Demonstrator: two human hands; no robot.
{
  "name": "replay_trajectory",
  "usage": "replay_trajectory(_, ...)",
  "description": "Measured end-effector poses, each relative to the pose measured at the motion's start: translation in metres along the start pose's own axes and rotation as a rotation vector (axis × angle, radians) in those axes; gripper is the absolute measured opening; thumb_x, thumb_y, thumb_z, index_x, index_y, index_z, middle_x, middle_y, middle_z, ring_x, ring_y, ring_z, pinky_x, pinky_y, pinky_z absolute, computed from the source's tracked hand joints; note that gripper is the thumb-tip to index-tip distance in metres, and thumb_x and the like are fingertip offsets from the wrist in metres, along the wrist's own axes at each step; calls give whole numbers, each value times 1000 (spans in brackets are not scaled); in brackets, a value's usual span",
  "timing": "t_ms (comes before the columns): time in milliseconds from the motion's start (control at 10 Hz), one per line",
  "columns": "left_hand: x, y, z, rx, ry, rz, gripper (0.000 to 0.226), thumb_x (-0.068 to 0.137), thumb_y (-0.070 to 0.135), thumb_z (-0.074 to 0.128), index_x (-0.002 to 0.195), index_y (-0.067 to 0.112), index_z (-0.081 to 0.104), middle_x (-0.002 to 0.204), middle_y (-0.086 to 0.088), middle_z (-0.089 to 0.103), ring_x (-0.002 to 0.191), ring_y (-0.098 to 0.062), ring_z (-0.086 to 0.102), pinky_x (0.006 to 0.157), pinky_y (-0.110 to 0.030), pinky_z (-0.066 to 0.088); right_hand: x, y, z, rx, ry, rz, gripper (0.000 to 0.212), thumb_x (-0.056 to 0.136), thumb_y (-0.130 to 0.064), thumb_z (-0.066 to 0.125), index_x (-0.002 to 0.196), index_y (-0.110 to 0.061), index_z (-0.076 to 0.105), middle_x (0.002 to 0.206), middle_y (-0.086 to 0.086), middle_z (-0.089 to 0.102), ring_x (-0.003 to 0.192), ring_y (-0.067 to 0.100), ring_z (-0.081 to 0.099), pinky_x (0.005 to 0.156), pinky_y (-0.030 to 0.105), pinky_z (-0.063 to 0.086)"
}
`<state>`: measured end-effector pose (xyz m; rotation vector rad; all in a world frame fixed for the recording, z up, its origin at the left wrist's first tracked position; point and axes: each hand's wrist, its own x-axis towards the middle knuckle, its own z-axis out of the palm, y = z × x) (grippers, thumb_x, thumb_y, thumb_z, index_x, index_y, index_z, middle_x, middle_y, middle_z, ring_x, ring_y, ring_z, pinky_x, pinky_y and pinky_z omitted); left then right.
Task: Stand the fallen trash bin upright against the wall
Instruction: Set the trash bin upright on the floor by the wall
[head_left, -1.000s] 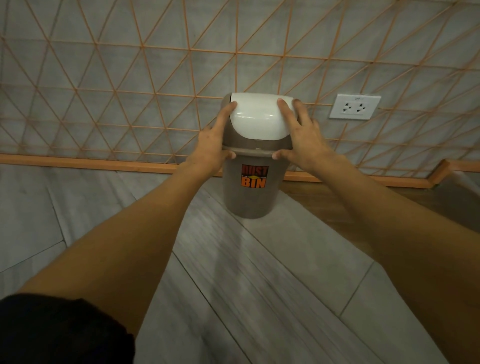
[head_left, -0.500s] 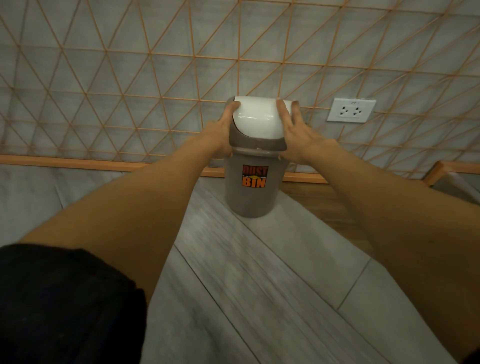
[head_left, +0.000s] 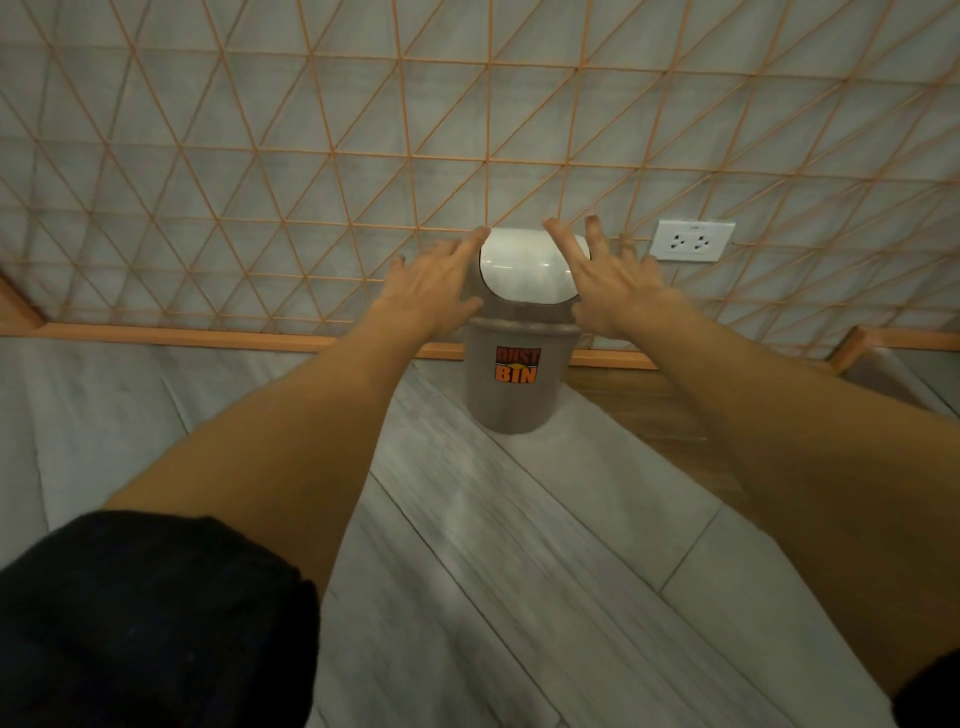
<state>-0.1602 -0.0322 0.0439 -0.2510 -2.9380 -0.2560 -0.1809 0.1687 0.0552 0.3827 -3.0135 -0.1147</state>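
A small grey trash bin (head_left: 511, 395) with a white swing lid and an orange "DUST BIN" label stands upright on the floor, its back close to the wall (head_left: 260, 156). My left hand (head_left: 434, 291) hovers at the lid's left side with fingers spread. My right hand (head_left: 608, 286) is at the lid's right side, fingers spread too. Neither hand grips the bin; whether fingertips still brush the lid is unclear.
The wall is grey with an orange triangle lattice and an orange skirting board (head_left: 182, 338). A white double socket (head_left: 693, 240) sits right of the bin. A low step or ledge (head_left: 883, 358) shows at the far right. Grey floor tiles (head_left: 519, 571) lie below.
Both hands have let go of the bin's lid and opened, fingers spreading. The bin stays upright by the wall.
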Motion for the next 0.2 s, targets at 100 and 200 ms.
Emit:
replay_trajectory(100,-13,8,-23,31,-98,56,79,91,37,56,153,26,9,157,-8,28,142,-30,28,110,-66,18,-19,-9,-22,12,-90,-10,90,86,-8,51,150,-36,-5,163,8,-3,142,51,12,105,67,28)
replay_trajectory(200,-31,22,-47,25,-143,71,79,91,42,51,153,24,6,160,-5,19,147,-25,16,112,-63,12,-41,-19,-41,1,-154,-42,87,89,-13,51,151,-35,-6,163,5,-4,144,47,10,106,64,27)
